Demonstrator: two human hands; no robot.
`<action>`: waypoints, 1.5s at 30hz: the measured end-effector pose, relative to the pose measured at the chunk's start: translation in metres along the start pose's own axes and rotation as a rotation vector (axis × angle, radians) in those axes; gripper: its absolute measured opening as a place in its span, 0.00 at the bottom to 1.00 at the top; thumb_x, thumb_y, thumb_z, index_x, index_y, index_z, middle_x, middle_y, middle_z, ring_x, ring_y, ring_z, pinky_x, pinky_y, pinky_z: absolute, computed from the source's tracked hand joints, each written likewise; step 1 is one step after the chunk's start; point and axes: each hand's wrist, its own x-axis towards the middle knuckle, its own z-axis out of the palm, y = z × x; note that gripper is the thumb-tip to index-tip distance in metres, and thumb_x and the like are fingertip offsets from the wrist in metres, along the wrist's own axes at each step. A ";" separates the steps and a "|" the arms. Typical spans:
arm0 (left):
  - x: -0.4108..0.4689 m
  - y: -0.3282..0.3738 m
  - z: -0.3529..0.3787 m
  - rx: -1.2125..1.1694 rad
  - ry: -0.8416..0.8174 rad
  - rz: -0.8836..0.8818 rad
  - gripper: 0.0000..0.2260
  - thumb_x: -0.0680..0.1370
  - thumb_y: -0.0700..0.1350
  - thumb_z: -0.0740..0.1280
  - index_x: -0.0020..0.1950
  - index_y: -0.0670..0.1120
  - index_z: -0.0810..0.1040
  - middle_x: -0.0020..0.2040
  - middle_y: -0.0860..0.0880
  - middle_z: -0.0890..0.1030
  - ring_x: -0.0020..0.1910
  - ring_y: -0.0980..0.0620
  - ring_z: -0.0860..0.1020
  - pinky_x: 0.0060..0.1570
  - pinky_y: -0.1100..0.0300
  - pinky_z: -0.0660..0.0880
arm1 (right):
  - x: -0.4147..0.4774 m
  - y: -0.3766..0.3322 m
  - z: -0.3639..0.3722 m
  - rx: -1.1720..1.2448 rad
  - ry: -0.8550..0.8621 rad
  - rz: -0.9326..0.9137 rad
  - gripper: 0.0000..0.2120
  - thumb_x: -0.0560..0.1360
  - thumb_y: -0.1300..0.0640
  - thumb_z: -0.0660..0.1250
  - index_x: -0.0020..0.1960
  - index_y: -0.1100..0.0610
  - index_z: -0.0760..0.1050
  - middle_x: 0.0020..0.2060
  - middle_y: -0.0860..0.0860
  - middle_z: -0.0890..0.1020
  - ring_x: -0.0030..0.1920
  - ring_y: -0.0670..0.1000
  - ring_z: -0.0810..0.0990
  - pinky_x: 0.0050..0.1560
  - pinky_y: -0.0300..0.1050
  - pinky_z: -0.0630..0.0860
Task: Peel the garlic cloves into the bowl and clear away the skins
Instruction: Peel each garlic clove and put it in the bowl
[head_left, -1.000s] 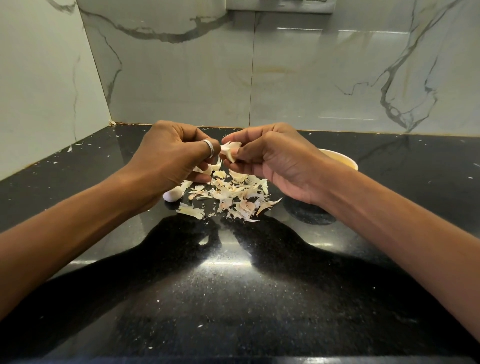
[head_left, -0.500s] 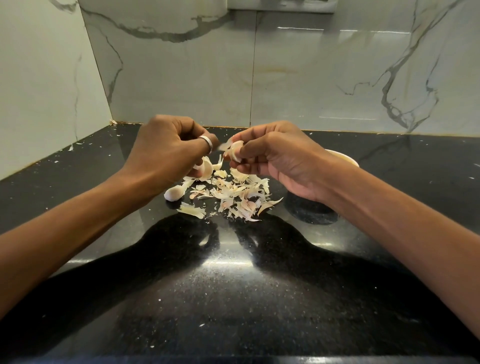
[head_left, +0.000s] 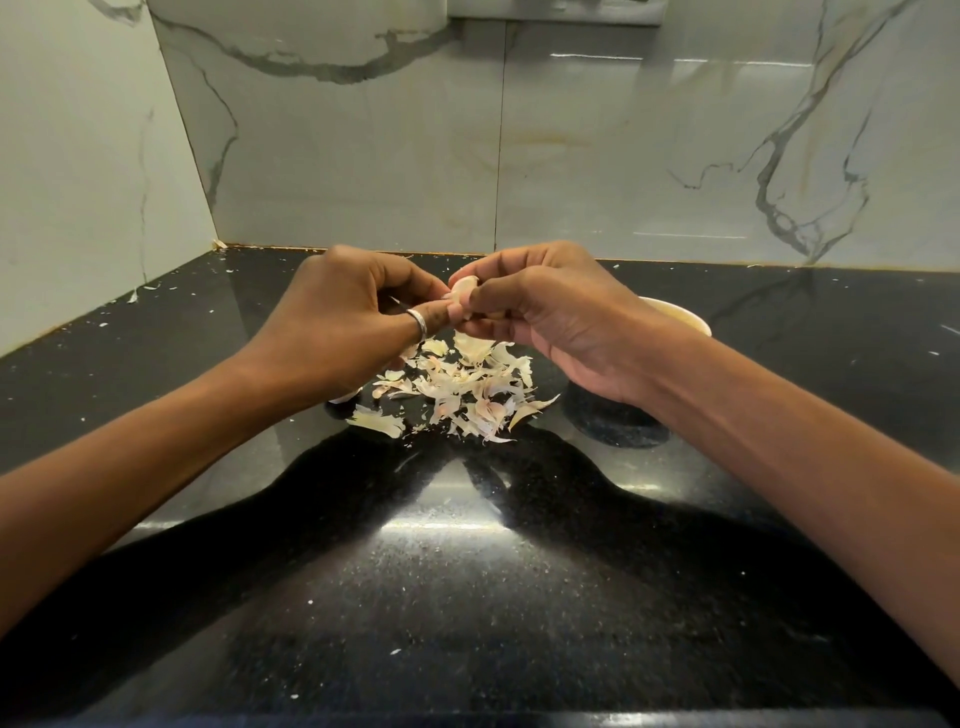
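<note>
While the right hand pinches a garlic clove above the countertop, left hand fingers curled onto it, skins heaped beneath, bowl behind right wrist.

surface: glossy black, speckled all over with fine pale flecks; a bright white band of glare across the middle; scattered white crumbs.
wall tiles: pale grey-white marble pattern, with dark grey branching veins and faint tan smudges.
seam: thin orange-brown line where the tiles meet the surface.
garlic clove: creamy white with a faint pink blush.
skins: pale cream and off-white, some streaked pink and light purple.
bowl: cream-white rim, slightly yellowish inside.
ring: plain silver band.
</note>
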 end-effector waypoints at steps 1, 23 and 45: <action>0.001 -0.001 0.000 -0.002 -0.001 -0.004 0.07 0.73 0.53 0.73 0.50 0.54 0.84 0.37 0.52 0.85 0.33 0.52 0.84 0.35 0.58 0.83 | 0.000 0.000 0.000 -0.007 -0.003 -0.002 0.11 0.75 0.72 0.69 0.57 0.70 0.80 0.49 0.63 0.86 0.45 0.53 0.84 0.49 0.41 0.82; 0.001 -0.006 -0.004 0.060 0.108 0.000 0.02 0.77 0.44 0.74 0.47 0.48 0.86 0.36 0.51 0.85 0.34 0.52 0.84 0.40 0.46 0.84 | -0.001 0.002 0.002 -0.260 -0.031 -0.048 0.10 0.77 0.66 0.68 0.54 0.70 0.81 0.45 0.61 0.83 0.39 0.48 0.79 0.39 0.38 0.78; -0.002 -0.001 0.003 0.230 0.163 0.056 0.09 0.74 0.53 0.76 0.40 0.48 0.83 0.32 0.54 0.81 0.31 0.55 0.79 0.33 0.62 0.73 | 0.001 0.005 0.004 -0.420 -0.008 -0.021 0.06 0.76 0.62 0.69 0.47 0.63 0.84 0.37 0.54 0.83 0.36 0.47 0.80 0.40 0.42 0.78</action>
